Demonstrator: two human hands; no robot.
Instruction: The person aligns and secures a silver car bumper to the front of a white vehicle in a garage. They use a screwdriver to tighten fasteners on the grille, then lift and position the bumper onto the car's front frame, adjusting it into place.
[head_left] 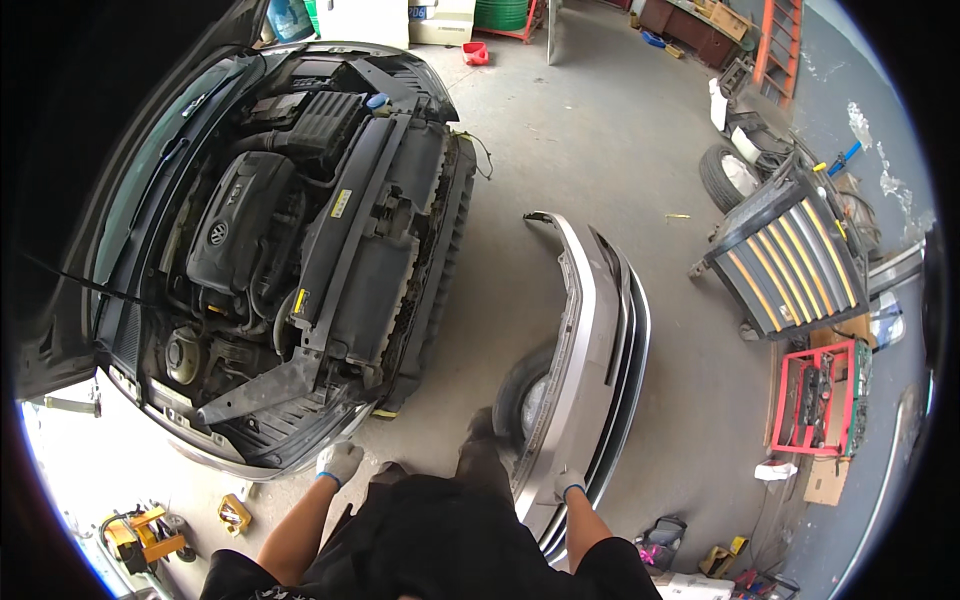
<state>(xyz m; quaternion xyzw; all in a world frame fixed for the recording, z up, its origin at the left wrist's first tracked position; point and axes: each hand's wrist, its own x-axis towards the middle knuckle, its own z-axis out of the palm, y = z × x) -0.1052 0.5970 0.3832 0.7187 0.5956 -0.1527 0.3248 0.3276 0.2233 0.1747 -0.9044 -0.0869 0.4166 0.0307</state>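
Note:
My left hand (340, 462), in a pale work glove with a blue cuff, hangs beside the front corner of a dark car (330, 270). Its fingers look loosely curled, but they are too small to make out clearly, and I see nothing in it. In a matching glove, my right hand (568, 485) lies on the silver upper face of a detached car bumper (592, 330), fingers stretched along it. The bumper stands to my right, curving away from me, with a tyre (522, 395) partly hidden under its inner side. The car's raised hood (60, 340) exposes the engine cover (240, 220).
At the right wall are a dark panel with yellow stripes (790, 260), a red-framed tool rack (820, 398) and another tyre (728, 178). A yellow jack (145, 540) stands at the lower left. A red container (475, 53) is on the far floor; an orange ladder (778, 50) leans at the back right.

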